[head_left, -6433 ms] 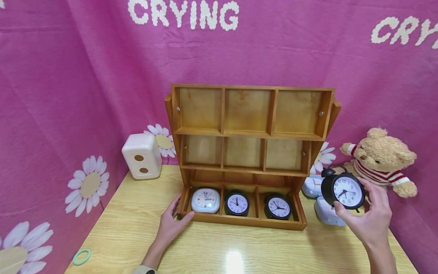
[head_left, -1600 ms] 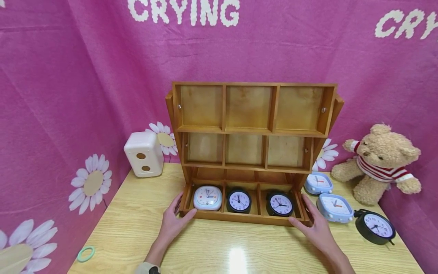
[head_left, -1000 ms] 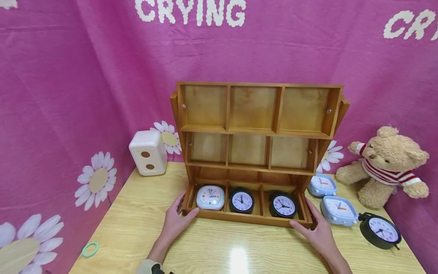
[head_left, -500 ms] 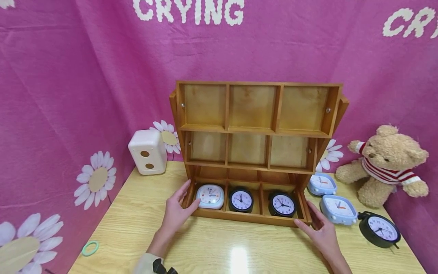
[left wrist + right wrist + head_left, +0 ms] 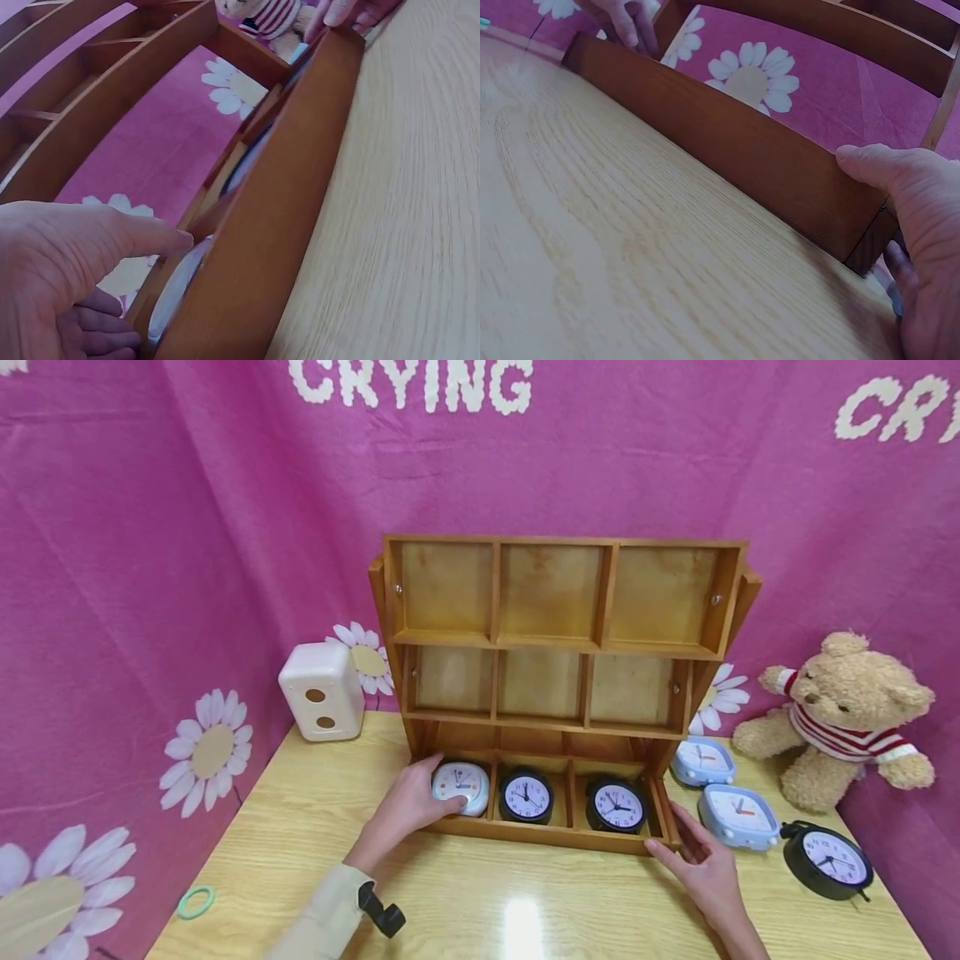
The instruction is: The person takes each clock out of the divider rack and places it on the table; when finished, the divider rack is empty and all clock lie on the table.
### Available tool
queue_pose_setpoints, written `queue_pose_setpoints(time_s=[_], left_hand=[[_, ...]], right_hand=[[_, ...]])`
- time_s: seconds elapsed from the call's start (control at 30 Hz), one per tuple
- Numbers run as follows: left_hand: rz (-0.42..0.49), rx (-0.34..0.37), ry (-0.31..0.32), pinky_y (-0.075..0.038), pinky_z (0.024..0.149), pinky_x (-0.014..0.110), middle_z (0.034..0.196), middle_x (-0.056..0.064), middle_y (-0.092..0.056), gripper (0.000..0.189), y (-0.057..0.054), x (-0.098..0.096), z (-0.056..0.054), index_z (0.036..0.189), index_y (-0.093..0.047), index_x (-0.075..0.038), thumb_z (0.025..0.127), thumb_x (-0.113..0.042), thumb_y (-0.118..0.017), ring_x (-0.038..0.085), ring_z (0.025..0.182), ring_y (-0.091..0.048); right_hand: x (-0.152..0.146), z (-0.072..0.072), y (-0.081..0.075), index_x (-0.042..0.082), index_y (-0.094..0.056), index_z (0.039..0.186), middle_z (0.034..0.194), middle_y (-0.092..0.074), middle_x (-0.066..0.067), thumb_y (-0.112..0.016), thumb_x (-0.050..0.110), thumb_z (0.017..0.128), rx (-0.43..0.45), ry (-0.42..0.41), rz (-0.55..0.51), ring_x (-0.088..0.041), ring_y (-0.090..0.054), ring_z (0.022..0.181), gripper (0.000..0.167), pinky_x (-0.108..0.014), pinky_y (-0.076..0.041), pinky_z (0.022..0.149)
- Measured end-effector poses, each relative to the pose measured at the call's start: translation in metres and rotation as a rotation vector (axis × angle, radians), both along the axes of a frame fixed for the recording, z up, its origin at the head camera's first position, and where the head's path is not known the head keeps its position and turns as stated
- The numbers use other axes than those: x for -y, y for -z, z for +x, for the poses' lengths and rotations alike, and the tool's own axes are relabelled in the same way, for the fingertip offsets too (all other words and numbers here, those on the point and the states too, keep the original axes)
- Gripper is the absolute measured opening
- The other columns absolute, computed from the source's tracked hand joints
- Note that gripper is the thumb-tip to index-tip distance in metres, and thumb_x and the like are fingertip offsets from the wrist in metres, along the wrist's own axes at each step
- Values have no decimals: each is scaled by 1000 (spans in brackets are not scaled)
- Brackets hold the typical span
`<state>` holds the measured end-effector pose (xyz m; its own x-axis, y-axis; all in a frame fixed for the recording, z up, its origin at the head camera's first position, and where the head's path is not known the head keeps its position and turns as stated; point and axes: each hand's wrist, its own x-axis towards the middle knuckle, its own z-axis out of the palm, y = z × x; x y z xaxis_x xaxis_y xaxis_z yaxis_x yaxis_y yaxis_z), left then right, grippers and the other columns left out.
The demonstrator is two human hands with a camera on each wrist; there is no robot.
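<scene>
A wooden compartment shelf (image 5: 551,720) stands on the table, with three clocks in its bottom row. At the left is a white and pale-blue alarm clock (image 5: 459,775); black round alarm clocks fill the middle (image 5: 526,797) and right (image 5: 617,806) compartments. My left hand (image 5: 411,800) spans the white clock, thumb over its lower edge and fingers at its left side. In the left wrist view the thumb reaches above the clock (image 5: 180,285), fingers curled beside it. My right hand (image 5: 705,858) grips the shelf's front right corner, thumb on the front board (image 5: 727,142), fingers round the end.
Right of the shelf lie two blue alarm clocks (image 5: 702,762) (image 5: 740,816) and a black twin-bell alarm clock (image 5: 828,860). A teddy bear (image 5: 836,718) sits behind them. At left are a white box with two holes (image 5: 322,692) and a green ring (image 5: 196,902).
The black clock held by my right hand earlier lies on the table at right, and that hand has moved to the shelf corner. My left hand has left the shelf's side for the white clock.
</scene>
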<state>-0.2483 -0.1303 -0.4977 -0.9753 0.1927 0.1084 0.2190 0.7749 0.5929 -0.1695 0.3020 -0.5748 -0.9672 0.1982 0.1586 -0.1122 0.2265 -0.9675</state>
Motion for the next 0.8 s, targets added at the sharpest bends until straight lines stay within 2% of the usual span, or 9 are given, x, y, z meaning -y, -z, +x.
queue_pose_setpoints(time_s=[0.1, 0.27, 0.47, 0.67, 0.8], left_hand=[[-16, 38, -2, -56, 101, 52, 131, 24, -67, 90, -2, -5, -3, 145, -54, 7, 77, -38, -92, 34, 111, -66], [-96, 99, -36, -59, 88, 49, 118, 18, -71, 93, -4, -14, -6, 141, -59, 4, 72, -47, -94, 28, 97, -64], [-229, 101, -78, -56, 71, 43, 96, 10, -67, 84, -4, -24, -6, 119, -64, 1, 65, -54, -96, 25, 84, -62], [-297, 87, -128, -60, 70, 48, 97, 17, -65, 97, -6, -39, -6, 127, -57, 10, 64, -53, -96, 32, 86, -65], [-321, 86, -150, -59, 63, 45, 90, 16, -62, 86, -5, -45, -6, 114, -61, 7, 64, -53, -96, 30, 80, -62]], right_hand=[[0, -1, 0, -1, -48, 154, 157, -43, -27, -83, 3, 88, 11, -1, 1, 15, -50, 124, 75, -5, -42, 100], [-1, -2, -1, 0, -48, 154, 156, -44, -28, -84, 5, 88, 11, 6, 6, 16, -51, 123, 74, -5, -43, 99], [0, 1, 0, 1, -49, 154, 155, -47, -27, -84, 9, 89, 9, 20, 57, 17, -50, 121, 74, -5, -42, 98], [0, 0, 2, -1, -50, 152, 155, -47, -26, -83, 3, 88, -22, 17, 43, 14, -51, 125, 72, -6, -42, 100], [0, -2, 4, -2, -51, 151, 155, -50, -21, -83, 0, 88, -47, 13, 35, 12, -53, 125, 71, -8, -43, 102]])
